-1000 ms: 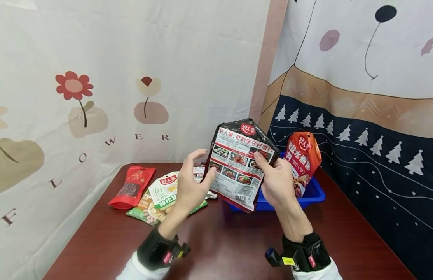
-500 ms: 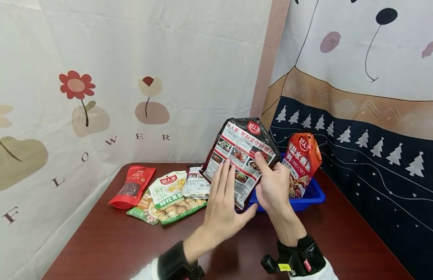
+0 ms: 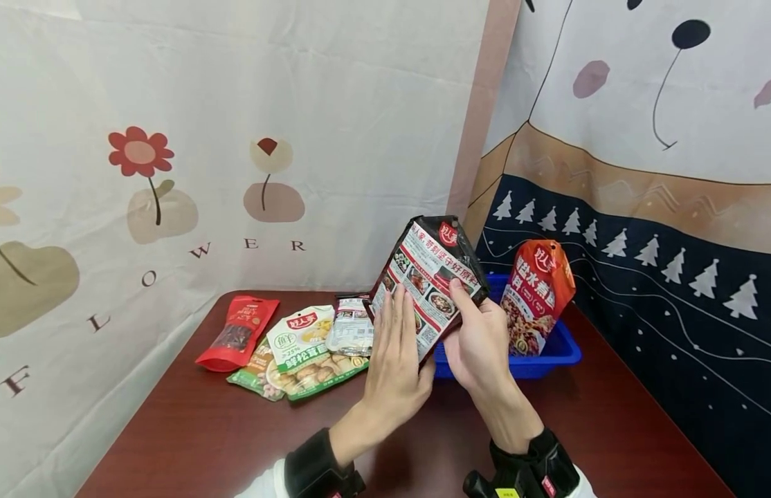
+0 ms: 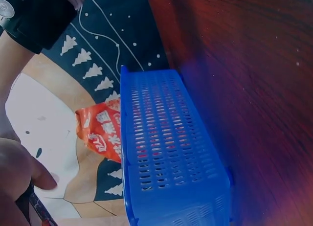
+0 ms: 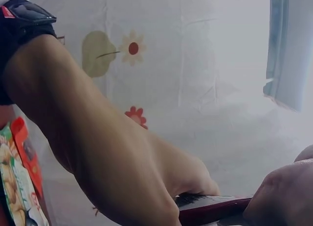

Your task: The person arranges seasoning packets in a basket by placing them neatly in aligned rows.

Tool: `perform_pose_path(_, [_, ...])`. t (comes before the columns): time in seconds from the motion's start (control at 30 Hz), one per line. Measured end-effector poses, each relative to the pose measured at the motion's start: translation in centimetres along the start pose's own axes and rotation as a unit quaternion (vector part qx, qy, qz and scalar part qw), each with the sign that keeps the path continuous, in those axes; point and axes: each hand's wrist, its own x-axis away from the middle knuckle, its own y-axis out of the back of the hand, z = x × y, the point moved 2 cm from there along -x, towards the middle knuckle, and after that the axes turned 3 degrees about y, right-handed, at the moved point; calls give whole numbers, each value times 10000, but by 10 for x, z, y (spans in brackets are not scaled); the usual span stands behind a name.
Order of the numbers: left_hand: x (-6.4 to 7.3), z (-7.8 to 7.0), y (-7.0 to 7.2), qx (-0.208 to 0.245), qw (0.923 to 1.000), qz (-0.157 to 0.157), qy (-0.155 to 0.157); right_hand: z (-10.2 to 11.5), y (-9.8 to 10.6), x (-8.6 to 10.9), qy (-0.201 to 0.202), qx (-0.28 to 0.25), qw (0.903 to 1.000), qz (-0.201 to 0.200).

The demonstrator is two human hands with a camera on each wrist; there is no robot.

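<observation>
Black bag (image 3: 432, 275) is up over the table (image 3: 435, 429) in the head view. The right hand (image 3: 482, 349) pinches it, thumb on its front; the left hand (image 3: 394, 370) lays straight fingers flat on it. An orange bag (image 3: 536, 301) leans in a blue basket (image 3: 541, 366) by the far right corner. A red bag (image 3: 242, 330) lies by the far left corner. From the left wrist, the orange bag pokes past the basket's rim. From the right wrist, the black bag's side shows between both hands.
</observation>
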Motion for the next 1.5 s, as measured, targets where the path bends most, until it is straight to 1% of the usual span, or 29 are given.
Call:
perform_pose_path(0.17, [-2,5,-3,-111,9983,-484,-316,0,-4,4,25,39,10000,71])
perform_pose_path(0.27, [-5,10,-2,-42,9971,-650,-389,1,-5,7,123,182,9997,129])
perform_pose_path(0.47, [-12,19,4,199,9964,-726,-382,2,-5,11,356,679,9967,263])
perform_pose_path(0.57, [-15,22,7,394,9959,-731,-362,3,-5,13,473,936,9934,467])
perform_pose_path(0.63, [-16,25,9,551,9952,-735,-330,3,-3,14,583,1157,9895,640])
perform_pose_path(0.7, [-18,28,11,799,9937,-731,-291,5,-2,15,761,1433,9829,869])
perform_pose_path(0.77, [-21,32,12,1066,9913,-736,-253,9,0,16,1095,1775,9709,1175])
perform_pose_path(0.83, [-25,38,15,1455,9868,-693,-176,14,2,16,1536,2163,9537,1420])
perform_pose_path(0.9, [-29,44,18,1818,9815,-594,4,19,5,15,1985,2448,9366,1534])
perform_pose_path(0.93, [-32,48,20,2048,9775,-488,125,22,7,14,2183,2546,9295,1536])
perform_pose_path(0.97, [-34,51,23,2304,9720,-341,310,25,9,12,2303,2614,9257,1473])
perform_pose_path(1.0, [-36,54,26,2546,9655,-164,525,27,11,11,2409,2664,9230,1384])
perform_pose_path(1.03, [-38,58,29,2815,9567,80,738,30,14,8,2474,2662,9226,1290])
perform_pose_path(1.07, [-39,62,32,3078,9465,340,907,32,16,6,2515,2629,9236,1209])
perform_pose_path(1.1, [-40,65,34,3335,9345,630,1076,35,19,4,2543,2615,9243,1119])
perform_pose_path(1.17, [-41,72,39,3761,9093,1204,1311,40,24,0,2539,2598,9266,970])
perform_pose_path(1.23, [-42,78,43,4069,8870,1698,1373,46,29,-3,2523,2586,9285,861])
perform_pose_path(1.33, [-41,85,47,4371,8613,2193,1382,53,35,-7,2402,2656,9307,743])
perform_pose_path(1.4, [-41,88,48,4481,8500,2425,1337,57,39,-10,2316,2704,9313,772])
perform_pose_path(1.43, [-41,90,48,4508,8457,2532,1321,58,40,-11,2262,2745,9310,816])
perform_pose_path(1.5, [-40,92,49,4536,8399,2706,1251,59,44,-12,2148,2836,9293,989])
